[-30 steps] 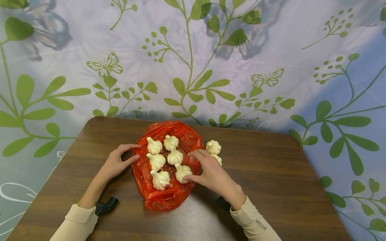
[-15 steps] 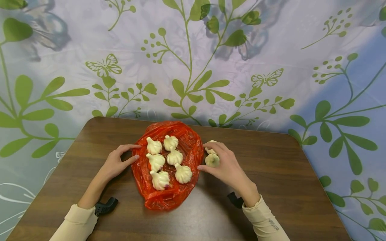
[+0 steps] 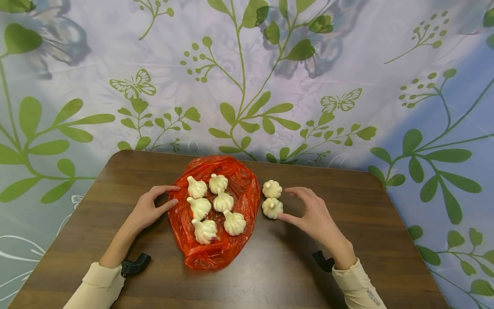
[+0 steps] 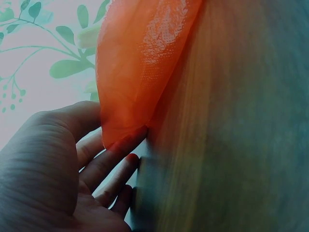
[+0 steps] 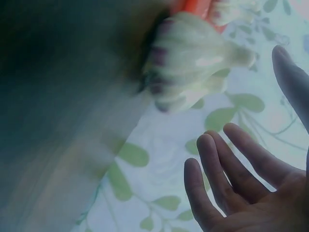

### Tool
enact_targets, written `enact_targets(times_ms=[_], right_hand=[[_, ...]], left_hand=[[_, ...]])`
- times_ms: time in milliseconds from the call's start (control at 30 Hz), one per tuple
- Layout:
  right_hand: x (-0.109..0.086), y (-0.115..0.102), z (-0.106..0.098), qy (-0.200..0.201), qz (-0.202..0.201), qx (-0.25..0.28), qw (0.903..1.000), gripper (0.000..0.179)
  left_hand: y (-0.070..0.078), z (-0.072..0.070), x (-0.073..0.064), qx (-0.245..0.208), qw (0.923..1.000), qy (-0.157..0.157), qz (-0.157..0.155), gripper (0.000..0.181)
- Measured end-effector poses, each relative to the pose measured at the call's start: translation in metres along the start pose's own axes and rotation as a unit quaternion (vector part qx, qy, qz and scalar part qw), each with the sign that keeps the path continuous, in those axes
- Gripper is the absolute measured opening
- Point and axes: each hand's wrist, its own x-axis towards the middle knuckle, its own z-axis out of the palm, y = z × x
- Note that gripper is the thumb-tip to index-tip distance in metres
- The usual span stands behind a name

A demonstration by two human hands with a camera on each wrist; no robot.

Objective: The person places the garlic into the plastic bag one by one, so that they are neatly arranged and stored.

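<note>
A crumpled red plastic bag [image 3: 216, 255] lies spread on the table with several garlic bulbs [image 3: 200, 208] on it. My left hand [image 3: 148, 209] rests at the bag's left edge, thumb and fingers apart; in the left wrist view its fingertips touch the red plastic [image 4: 140, 67]. Right of the bag stand two more garlic bulbs, a far one [image 3: 272, 189] and a near one [image 3: 272, 208]. Just right of this pair is my right hand [image 3: 314, 214], thumb and fingers spread, holding nothing. In the right wrist view a garlic bulb [image 5: 193, 58] appears beyond the extended fingers.
The brown wooden table [image 3: 366, 240] has rounded far corners. Behind it hangs a cloth [image 3: 173, 86] printed with leaves and butterflies. Black wrist mounts [image 3: 136, 264] sit under both wrists.
My right hand has moved rightward from the bulbs on the bag, past the two bulbs on the table. The near one of these sits closer to the far one's front. The left hand stays put.
</note>
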Motion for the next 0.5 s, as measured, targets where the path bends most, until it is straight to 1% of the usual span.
enact_targets(times_ms=[133,267,500], right_hand=[[-0.006,0.012,-0.004,0.003,0.003,-0.012,0.9999,0.072],[-0.007,0.017,-0.006,0.007,0.000,-0.011,0.9999,0.071],[-0.006,0.020,0.003,-0.005,-0.001,-0.003,1.0000,0.070]], left_hand=[[0.000,0.000,0.000,-0.001,1.0000,-0.002,-0.001,0.038],[0.000,-0.001,0.000,-0.001,1.0000,-0.003,-0.001,0.038],[-0.001,-0.001,0.000,-0.004,1.0000,-0.003,-0.004,0.037]])
